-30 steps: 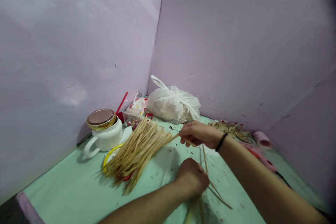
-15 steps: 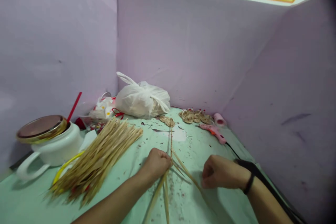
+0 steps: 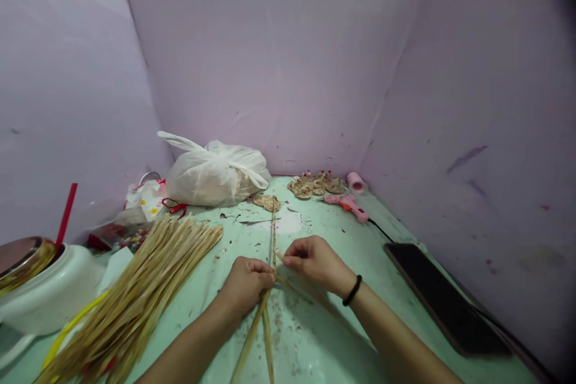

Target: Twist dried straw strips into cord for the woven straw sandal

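Right hand [image 3: 315, 261] has closed in beside left hand [image 3: 247, 282], both now pinching the straw strips [image 3: 272, 234]

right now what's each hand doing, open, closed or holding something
Left hand: closed, pinching the straw strips where they cross.
Right hand: closed, fingers pinched on the same strips.
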{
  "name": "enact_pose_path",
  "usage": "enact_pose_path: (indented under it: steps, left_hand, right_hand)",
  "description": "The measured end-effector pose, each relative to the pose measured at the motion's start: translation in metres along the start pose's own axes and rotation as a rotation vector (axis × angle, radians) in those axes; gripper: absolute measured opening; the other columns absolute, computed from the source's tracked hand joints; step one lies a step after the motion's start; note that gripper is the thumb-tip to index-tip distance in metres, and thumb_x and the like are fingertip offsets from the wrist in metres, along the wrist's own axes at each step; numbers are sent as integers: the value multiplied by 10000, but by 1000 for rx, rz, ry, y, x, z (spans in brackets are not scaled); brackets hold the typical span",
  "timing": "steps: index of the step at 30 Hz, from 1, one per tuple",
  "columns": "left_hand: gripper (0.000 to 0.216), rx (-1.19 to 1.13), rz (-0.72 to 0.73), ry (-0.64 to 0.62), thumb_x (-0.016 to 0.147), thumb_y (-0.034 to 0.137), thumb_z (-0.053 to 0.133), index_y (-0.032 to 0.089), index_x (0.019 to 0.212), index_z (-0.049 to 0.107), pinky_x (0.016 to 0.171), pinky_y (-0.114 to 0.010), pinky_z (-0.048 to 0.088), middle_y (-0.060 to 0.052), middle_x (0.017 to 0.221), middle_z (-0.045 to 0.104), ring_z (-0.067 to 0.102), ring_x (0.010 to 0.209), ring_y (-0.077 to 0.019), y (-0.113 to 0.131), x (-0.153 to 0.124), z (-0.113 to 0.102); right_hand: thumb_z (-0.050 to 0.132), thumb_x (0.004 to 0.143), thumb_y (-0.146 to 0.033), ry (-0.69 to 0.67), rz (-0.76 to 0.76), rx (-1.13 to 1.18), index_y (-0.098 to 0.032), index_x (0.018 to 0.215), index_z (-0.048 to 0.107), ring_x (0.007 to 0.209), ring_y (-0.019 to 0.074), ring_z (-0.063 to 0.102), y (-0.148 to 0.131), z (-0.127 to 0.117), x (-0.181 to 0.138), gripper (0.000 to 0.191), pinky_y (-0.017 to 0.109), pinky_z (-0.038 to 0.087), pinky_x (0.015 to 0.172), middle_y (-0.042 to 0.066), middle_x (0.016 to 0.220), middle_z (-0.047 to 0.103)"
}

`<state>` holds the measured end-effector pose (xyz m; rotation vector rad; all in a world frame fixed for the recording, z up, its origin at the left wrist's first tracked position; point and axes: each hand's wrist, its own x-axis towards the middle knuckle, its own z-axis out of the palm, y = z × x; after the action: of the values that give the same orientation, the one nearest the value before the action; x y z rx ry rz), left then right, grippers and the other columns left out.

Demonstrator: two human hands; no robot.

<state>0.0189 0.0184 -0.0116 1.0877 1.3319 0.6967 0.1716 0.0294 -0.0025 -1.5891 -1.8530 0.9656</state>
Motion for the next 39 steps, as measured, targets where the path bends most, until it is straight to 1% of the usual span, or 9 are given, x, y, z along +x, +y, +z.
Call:
enact_pose_path:
  steps: [4,13,15,18,22,25,30,35,39]
  left_hand:
    - [61,-10,-4,-5,553,153,531,128,498,525,359,-193,106,78,306,328,209,292,-23,3,-4,1]
    - [79,-44,-7,-24,531,204,549,138,552,512,329,-199,73,93,297,328,195,248,-24,0,0,-1]
    - [98,-51,-5,-34,531,218,559,135,565,519,327,-199,72,92,301,336,197,248,-23,-1,1,-2]
    - [87,-43,-3,-47,534,213,550,134,556,519,324,-198,72,88,300,340,196,245,-21,-2,1,-3]
    - [82,-8,3,-57,542,213,538,134,530,520,319,-199,68,88,292,319,191,241,-22,-1,1,-3]
    - [91,0,10,-65,543,222,537,134,523,519,316,-200,66,83,289,322,187,241,-22,-1,1,-4]
    - [95,-28,-4,-55,528,229,540,139,542,512,312,-195,74,85,290,331,194,243,-24,-1,1,-3]
    - [108,-40,-2,-62,528,232,545,129,555,527,313,-193,77,80,294,348,198,241,-21,0,0,-3]
    - [116,-37,5,-71,539,242,553,128,560,538,310,-197,74,80,292,342,197,240,-25,-2,1,-4]
  right_hand:
    - [563,625,-224,-96,59,234,-122,645,648,456,72,423,2,-1,-13,134,187,328,466,-6,513,561]
    - [604,599,-253,27,52,162,-134,626,624,506,88,452,23,25,-7,124,196,336,466,14,569,584]
    - [616,561,-187,25,48,251,-135,637,583,520,88,465,22,26,-6,98,194,350,476,7,579,574]
    - [598,517,-99,-19,78,445,-143,694,540,527,87,487,19,28,-5,192,197,374,494,-13,585,557]
    - [590,524,-100,-91,145,600,-134,713,551,474,70,454,14,30,-6,196,196,354,472,-33,543,528]
    - [590,578,-173,-149,131,605,-120,615,569,422,53,405,11,32,-8,68,197,330,451,-39,477,482]
    - [568,630,-245,-118,198,559,-111,565,595,420,61,421,14,35,-10,151,215,378,470,-17,483,493]
    - [536,677,-281,-182,91,458,-122,534,572,415,67,422,19,31,-10,216,206,353,442,-31,452,441]
    - [536,676,-272,-201,80,473,-122,540,556,408,67,423,19,30,-9,203,204,351,431,-40,445,417]
